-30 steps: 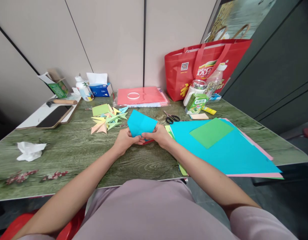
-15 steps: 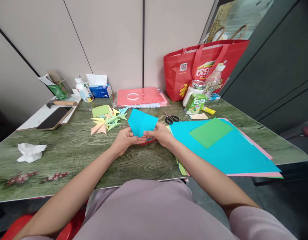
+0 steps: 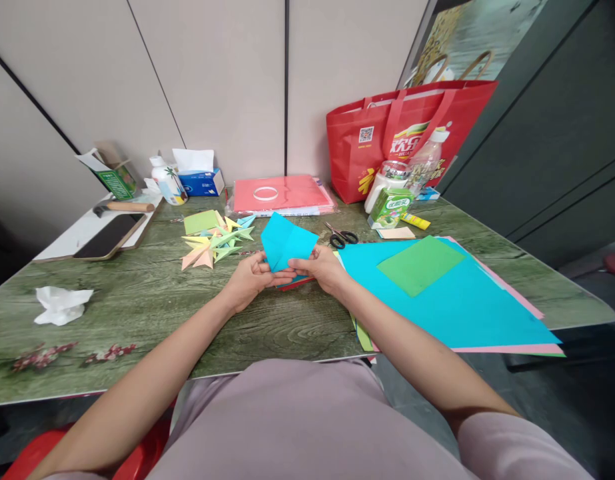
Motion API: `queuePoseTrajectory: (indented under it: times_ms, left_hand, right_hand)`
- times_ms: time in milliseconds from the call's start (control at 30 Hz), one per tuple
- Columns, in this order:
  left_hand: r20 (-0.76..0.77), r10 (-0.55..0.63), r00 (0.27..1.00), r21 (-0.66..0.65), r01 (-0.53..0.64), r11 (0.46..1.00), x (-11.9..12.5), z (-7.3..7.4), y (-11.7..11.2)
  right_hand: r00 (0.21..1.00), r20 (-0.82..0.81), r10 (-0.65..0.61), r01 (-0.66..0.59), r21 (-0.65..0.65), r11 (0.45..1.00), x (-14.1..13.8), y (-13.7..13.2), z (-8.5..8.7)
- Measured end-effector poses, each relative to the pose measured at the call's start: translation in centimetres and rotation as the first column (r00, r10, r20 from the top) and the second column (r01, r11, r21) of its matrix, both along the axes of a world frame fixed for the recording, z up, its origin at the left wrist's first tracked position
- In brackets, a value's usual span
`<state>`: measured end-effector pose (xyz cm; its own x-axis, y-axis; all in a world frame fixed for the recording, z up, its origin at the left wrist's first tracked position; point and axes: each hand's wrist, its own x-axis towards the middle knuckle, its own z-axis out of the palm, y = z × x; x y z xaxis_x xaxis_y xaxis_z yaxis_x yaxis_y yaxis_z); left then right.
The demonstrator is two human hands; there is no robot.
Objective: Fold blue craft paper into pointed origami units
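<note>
A green wood-grain table (image 3: pixel 277 337) bears a large bright-blue paper sheet (image 3: pixel 452 313); left of it, the bare left hand (image 3: pixel 248 279) and bare right hand (image 3: pixel 328 269) grasp a small creased bright-blue paper (image 3: pixel 288 240) near black-handled metal scissors (image 3: pixel 342 236).

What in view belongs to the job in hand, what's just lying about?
Likely the job:
creased blue paper, held
large blue sheet
green paper sheet
folded paper pieces
scissors

Apparently lying about:
smartphone
hammer
crumpled tissue
tissue box
red tote bag
</note>
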<state>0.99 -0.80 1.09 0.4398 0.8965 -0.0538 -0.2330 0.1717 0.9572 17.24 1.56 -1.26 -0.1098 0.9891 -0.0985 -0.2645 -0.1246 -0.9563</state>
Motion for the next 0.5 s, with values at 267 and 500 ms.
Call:
queuePoseTrajectory:
  times_ms: [267, 500]
  left_hand:
    - [0.035, 0.017, 0.999, 0.036, -0.018, 0.999, -0.19, -0.70, 0.14]
    - [0.036, -0.037, 0.999, 0.048, 0.035, 0.998, -0.26, -0.70, 0.14]
  right_hand:
    - [1.000, 0.019, 0.012, -0.011, -0.006, 1.000, 0.07, 0.10, -0.14]
    - [1.000, 0.008, -0.014, 0.014, -0.022, 1.000, 0.11, 0.04, 0.05]
